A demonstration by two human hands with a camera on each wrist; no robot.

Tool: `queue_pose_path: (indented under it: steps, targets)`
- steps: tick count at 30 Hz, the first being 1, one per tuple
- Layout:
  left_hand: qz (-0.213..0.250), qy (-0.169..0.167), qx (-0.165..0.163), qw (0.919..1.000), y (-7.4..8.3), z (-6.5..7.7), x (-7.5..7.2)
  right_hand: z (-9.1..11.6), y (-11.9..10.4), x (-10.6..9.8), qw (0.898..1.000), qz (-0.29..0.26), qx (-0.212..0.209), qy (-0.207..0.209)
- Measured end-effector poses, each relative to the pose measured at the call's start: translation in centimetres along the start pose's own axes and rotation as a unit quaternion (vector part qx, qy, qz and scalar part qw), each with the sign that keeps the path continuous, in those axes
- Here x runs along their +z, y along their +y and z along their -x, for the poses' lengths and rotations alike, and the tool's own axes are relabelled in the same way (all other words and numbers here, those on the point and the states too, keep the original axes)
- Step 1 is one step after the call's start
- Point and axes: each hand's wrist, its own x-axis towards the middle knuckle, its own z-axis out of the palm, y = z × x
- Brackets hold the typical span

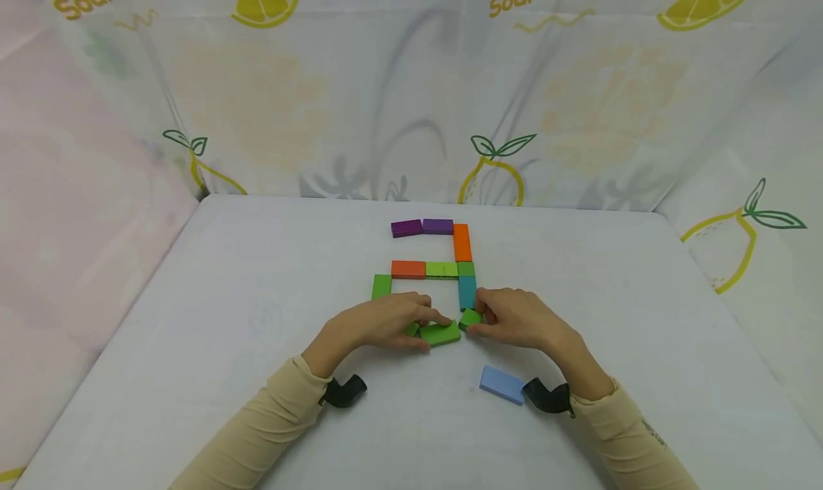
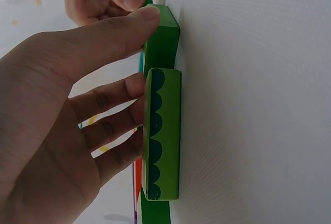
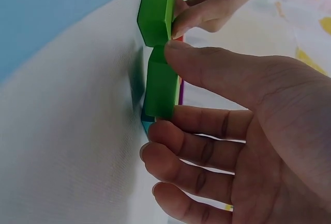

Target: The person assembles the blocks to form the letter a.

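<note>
My left hand (image 1: 386,320) pinches a long green block (image 1: 441,335) at the front of a block outline, index finger along its far edge and thumb at the near side. Another green block with dark scallops (image 2: 164,136) stands close to the other left fingers in the left wrist view. My right hand (image 1: 519,318) pinches a small green block (image 1: 470,320) between thumb and index finger, just below a teal block (image 1: 467,293). The two pinched blocks nearly meet end to end. In the right wrist view the remaining right fingers are loosely bent.
Behind the hands the outline continues with a green block (image 1: 381,286), a red-orange block (image 1: 408,269), a lime block (image 1: 441,269), an orange block (image 1: 462,243) and two purple blocks (image 1: 438,226). A light blue block (image 1: 502,385) lies apart, near the right wrist's black camera (image 1: 548,396).
</note>
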Motion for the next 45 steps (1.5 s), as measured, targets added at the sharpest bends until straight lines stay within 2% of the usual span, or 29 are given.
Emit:
queue_pose_path:
  steps: [22, 45]
  targets:
    - [0.009, -0.012, 0.002, 0.9999, -0.19, 0.14, -0.18, -0.17, -0.25, 0.32, 1.0, 0.012, -0.014, 0.013]
    - [0.008, -0.012, 0.01, 0.9998, -0.26, 0.13, -0.06, -0.11, -0.57, 0.51, 0.999, 0.028, -0.005, 0.022]
